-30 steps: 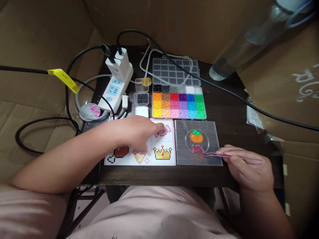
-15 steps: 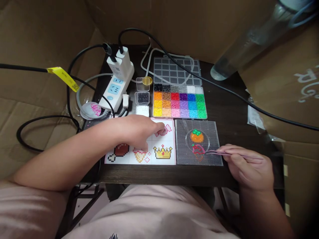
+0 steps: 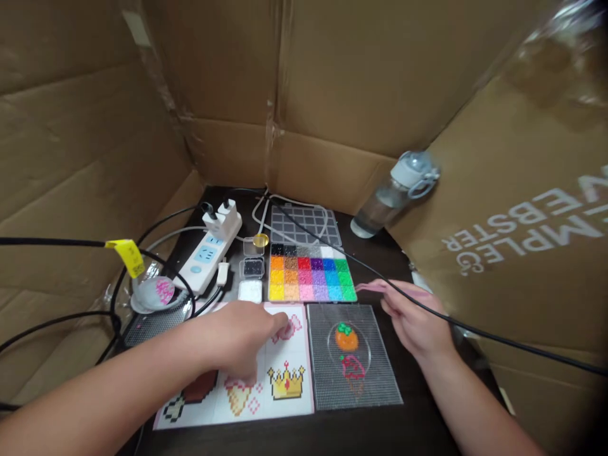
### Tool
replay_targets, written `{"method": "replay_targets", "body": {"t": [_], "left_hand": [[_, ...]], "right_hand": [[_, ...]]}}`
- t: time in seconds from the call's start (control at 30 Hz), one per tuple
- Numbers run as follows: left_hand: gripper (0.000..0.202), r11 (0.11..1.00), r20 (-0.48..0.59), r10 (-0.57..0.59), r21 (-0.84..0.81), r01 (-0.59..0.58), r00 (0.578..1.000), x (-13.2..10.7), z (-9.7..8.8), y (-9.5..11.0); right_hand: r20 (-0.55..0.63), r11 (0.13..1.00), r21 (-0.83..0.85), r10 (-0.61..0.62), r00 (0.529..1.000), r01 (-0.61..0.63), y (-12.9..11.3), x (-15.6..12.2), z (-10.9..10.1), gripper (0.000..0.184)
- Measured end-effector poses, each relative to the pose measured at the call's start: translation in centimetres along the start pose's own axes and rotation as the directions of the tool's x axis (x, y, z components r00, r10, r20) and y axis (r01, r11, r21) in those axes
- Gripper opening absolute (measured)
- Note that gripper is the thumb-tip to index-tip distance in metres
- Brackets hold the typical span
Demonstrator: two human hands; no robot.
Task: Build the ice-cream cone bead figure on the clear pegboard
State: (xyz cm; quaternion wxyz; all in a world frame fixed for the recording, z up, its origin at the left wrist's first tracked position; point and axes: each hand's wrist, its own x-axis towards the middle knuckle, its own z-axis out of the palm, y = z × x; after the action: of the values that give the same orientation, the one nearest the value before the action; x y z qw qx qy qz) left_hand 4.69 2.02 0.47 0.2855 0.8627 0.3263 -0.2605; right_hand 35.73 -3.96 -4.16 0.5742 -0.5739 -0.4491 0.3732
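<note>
My left hand is open over a printed pattern sheet, one finger stretched toward the pink candy picture and another pointing down at the ice cream cone picture. Its other fingers are hidden. Pink tweezers are gripped in my right hand, their tips beside the front right corner of the bead box, near the green beads. Below lies a clear pegboard carrying an orange persimmon of beads and a pink and brown bead ice cream cone.
A black cable crosses in front of my right hand. On the left are a white power strip and a bag with pink beads. Small boxes hold black beads and white beads. A water bottle stands at the back right.
The view has tilted up. My right hand with the tweezers has moved from the bead ice cream cone up to the bead box. My left hand stays over the pattern sheet.
</note>
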Motion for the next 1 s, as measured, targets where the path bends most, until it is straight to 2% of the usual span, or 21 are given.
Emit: {"method": "replay_targets", "body": {"t": [0.07, 0.13, 0.2, 0.3, 0.43, 0.63, 1.0], "left_hand": [[0.081, 1.0, -0.017, 0.005, -0.004, -0.005, 1.0, -0.1, -0.1, 0.1], [0.079, 1.0, -0.033, 0.006, 0.002, -0.006, 0.999, -0.1, -0.2, 0.3], [0.077, 1.0, -0.031, -0.002, -0.003, 0.002, 1.0, -0.2, -0.3, 0.4], [0.078, 1.0, -0.009, -0.004, -0.021, 0.004, 1.0, 0.0, -0.2, 0.3], [0.079, 1.0, -0.003, 0.016, -0.009, -0.016, 1.0, 0.3, -0.1, 0.1], [0.079, 1.0, 0.022, 0.001, 0.009, -0.002, 1.0, 0.4, -0.3, 0.2], [0.078, 1.0, 0.001, 0.003, 0.021, -0.003, 1.0, 0.7, 0.3, -0.1]], "right_hand": [[-0.042, 1.0, -0.025, -0.001, 0.999, 0.0, -0.7, 2.4, 1.9, 0.032], [-0.032, 0.997, -0.078, 0.002, 0.999, -0.004, -1.1, 4.2, 3.9, 0.034], [0.066, 0.988, -0.156, 0.0, 0.998, 0.01, -1.4, 5.4, 5.8, 0.031], [0.219, 0.955, -0.281, -0.036, 0.975, 0.098, -1.6, 6.1, 8.4, 0.027], [0.291, 0.884, -0.382, -0.161, 0.943, 0.269, -1.0, 5.9, 10.5, 0.024], [0.236, 0.877, -0.394, -0.192, 0.953, 0.274, 0.6, 5.1, 10.9, 0.02], [0.242, 0.872, -0.41, -0.179, 0.954, 0.268, 0.9, 5.3, 10.4, 0.02]]}}
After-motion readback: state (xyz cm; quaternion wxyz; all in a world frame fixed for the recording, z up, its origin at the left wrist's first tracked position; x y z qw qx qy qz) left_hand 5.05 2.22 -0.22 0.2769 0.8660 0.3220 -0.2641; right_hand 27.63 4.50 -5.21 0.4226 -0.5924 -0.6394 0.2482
